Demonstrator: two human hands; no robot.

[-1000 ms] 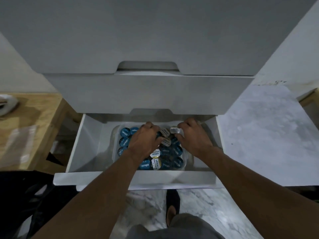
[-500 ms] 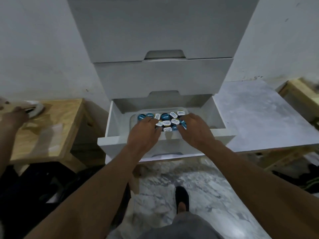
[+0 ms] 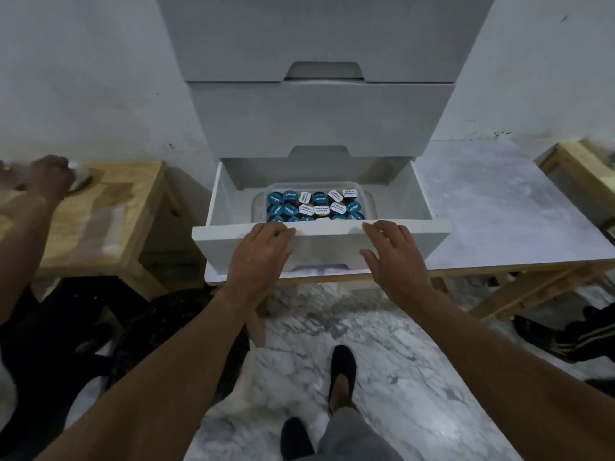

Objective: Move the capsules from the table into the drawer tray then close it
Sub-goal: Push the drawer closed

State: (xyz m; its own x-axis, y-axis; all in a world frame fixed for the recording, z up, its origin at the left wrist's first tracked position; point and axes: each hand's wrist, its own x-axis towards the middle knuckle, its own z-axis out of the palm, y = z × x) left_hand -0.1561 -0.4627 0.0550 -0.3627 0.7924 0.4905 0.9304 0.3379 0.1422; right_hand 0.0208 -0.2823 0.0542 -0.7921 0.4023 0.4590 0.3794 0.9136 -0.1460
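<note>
1. At the open drawer (image 3: 427,237), the capsules (image 3: 312,206) sit packed in the tray (image 3: 370,201); closing looks like the step in hand.
2. Left hand (image 3: 263,254) and right hand (image 3: 396,257) lie on its front edge, each grip wide, holding nothing.
3. Next: a level push inward; capsules lie just beyond both grips.

drawer (image 3: 327,244): matt white | tray (image 3: 368,201): clear plastic | bench (image 3: 109,201): bare wood | floor (image 3: 382,331): marble (glossy)

Open white drawer (image 3: 227,201) — inside it a clear tray (image 3: 368,198) full of blue and white capsules (image 3: 319,198)
</note>
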